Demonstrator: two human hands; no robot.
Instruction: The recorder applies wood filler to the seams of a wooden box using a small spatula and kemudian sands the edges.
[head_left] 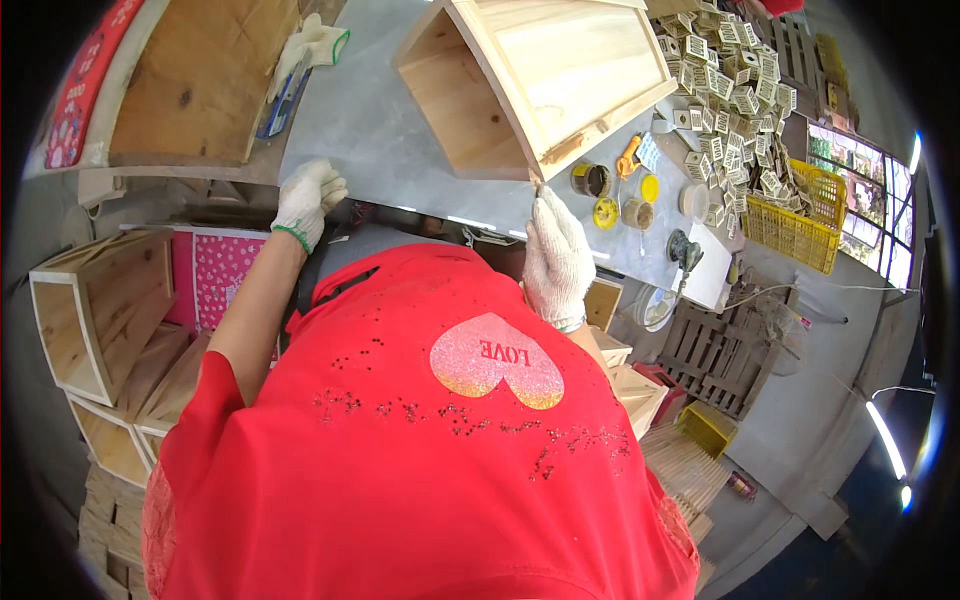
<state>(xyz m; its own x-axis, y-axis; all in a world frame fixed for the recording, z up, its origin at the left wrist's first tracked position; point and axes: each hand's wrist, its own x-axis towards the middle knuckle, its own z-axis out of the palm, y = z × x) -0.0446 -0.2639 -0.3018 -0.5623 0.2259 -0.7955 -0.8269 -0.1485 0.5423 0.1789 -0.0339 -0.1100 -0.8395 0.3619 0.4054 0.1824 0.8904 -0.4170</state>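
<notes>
A pale wooden box [580,80] with an open side stands tilted on the grey worktable [370,110]. My right hand [557,258], in a white knit glove, points up at its near lower corner. Its fingers are stretched out side by side, the tips at that corner, and I see nothing held in them. At the table's near edge, left of the box, rests my gloved left hand [308,203]. The fingers of that hand are curled in, with nothing visible in them. Open jars [591,180], a yellow lid [605,212] and orange-handled scissors [628,158] lie right of the box.
A spare glove [312,45] and a blue tool [284,105] lie at the back left beside a wooden panel [205,80]. Many small wooden blocks [735,85] are heaped at the far right, next to a yellow crate [795,232]. Wooden boxes [125,310] stand at my left.
</notes>
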